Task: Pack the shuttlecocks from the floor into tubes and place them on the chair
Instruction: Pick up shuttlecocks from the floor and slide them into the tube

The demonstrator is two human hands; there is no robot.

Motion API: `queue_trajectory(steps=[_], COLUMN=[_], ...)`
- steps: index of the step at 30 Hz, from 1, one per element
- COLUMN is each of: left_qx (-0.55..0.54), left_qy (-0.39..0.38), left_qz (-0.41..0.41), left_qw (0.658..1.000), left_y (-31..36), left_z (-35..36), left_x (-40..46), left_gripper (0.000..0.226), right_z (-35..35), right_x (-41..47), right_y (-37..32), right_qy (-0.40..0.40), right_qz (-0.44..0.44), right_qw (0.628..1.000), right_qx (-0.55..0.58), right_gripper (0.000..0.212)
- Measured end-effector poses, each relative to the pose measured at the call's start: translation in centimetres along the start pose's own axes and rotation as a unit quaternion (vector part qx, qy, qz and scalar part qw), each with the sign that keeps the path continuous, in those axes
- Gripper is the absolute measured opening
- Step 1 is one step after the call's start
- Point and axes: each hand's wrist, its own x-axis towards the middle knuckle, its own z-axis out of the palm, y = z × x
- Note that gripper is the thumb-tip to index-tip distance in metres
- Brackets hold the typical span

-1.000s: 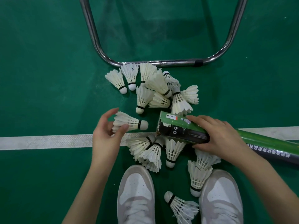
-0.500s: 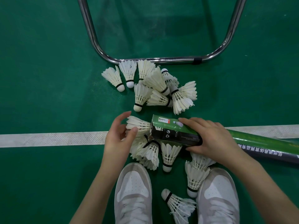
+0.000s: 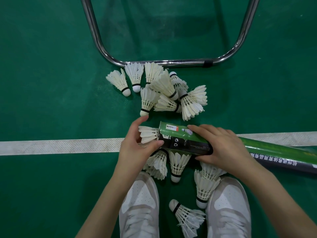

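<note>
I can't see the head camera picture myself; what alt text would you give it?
Seen from above, a person's left hand feeds a white shuttlecock cork-first into the open end of a green and black tube gripped by the right hand. More loose shuttlecocks lie on the green floor between white sneakers and a chrome chair frame.

Glossy tube (image 3: 187, 143); feathered shuttlecocks (image 3: 164, 86); shiny metal frame (image 3: 171, 62).

Bare forearms without sleeves, left hand (image 3: 135, 148) and right hand (image 3: 221, 146) ungloved, white lace-up sneakers (image 3: 140, 205) with grey panels
</note>
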Motion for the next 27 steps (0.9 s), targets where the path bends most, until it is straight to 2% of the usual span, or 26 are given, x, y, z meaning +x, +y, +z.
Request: queue_trajectory(steps=[5, 13, 19, 24, 27], left_qx=[0.057, 0.074, 0.043, 0.002, -0.024], left_qy=[-0.033, -0.051, -0.056, -0.119, -0.132], left_qz=[0.02, 0.059, 0.035, 0.024, 0.027], left_qw=[0.998, 0.994, 0.997, 0.993, 0.991], left_y=[0.4, 2.0, 1.7, 2.0, 2.0], left_z=[0.5, 0.8, 0.4, 0.5, 0.4], left_x=[0.2, -0.5, 0.1, -0.1, -0.2], left_gripper=[0.069, 0.072, 0.078, 0.076, 0.077], right_z=[-0.2, -0.4, -0.9, -1.1, -1.2], right_x=[-0.2, -0.8, -1.1, -1.0, -0.9], right_y=[-0.2, -0.3, -0.4, -0.6, -0.7], right_qy=[0.005, 0.019, 0.026, 0.029, 0.03], right_qz=[-0.004, -0.007, -0.009, -0.015, -0.016], right_qw=[1.0, 1.0, 1.0, 0.999, 0.999], right_qx=[-0.005, -0.001, 0.007, 0.01, 0.013], right_gripper=[0.086, 0.086, 0.087, 0.088, 0.088])
